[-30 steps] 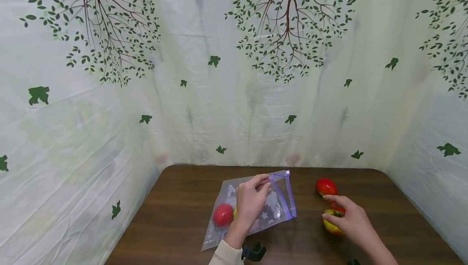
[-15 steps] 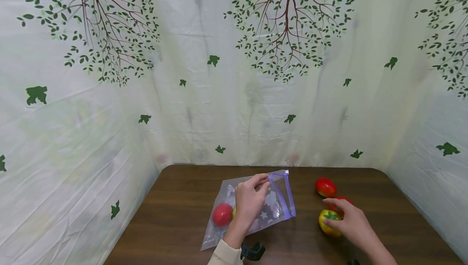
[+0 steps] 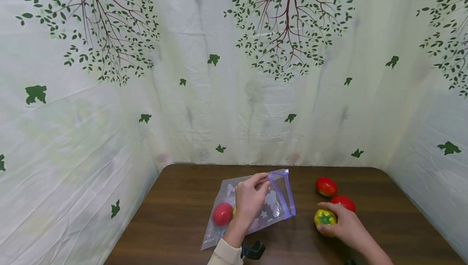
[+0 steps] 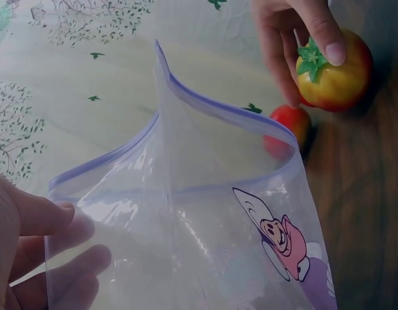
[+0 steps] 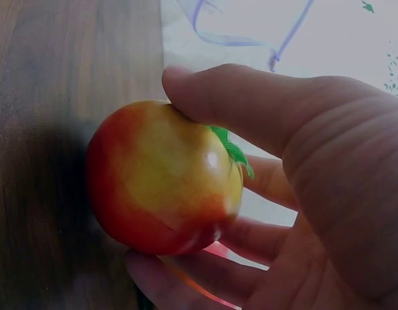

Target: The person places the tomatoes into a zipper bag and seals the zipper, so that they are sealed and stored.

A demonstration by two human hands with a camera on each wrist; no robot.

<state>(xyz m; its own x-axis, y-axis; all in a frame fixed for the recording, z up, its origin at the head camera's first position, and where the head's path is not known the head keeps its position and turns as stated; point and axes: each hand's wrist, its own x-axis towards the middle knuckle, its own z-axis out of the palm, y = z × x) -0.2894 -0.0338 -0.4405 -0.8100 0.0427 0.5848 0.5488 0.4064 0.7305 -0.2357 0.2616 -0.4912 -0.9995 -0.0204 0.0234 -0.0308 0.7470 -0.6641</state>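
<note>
My left hand [image 3: 250, 200] pinches the side edge of a clear zip bag [image 4: 205, 239] with a purple seal and printed pictures. Its mouth gapes toward the right in the head view. Inside it lie a red round fruit [image 3: 222, 214] and something yellow [image 3: 234, 211], mostly hidden by my wrist. To the right, my right hand [image 3: 345, 225] grips a yellow-red toy tomato [image 5: 166, 181] with a green leafy top, thumb on one side and fingers on the other. In the left wrist view that tomato [image 4: 344, 74] appears beyond the bag's mouth.
Two more red fruits, one farther back [image 3: 326, 186] and one just behind my right hand [image 3: 343, 203], sit on the brown wooden table [image 3: 175, 216]. A pale curtain [image 3: 252, 106] printed with trees and leaves hangs behind and along both sides.
My right hand has closed round the toy tomato and shifted it slightly left, away from the red fruit behind it. My left hand and the bag have stayed nearly still.
</note>
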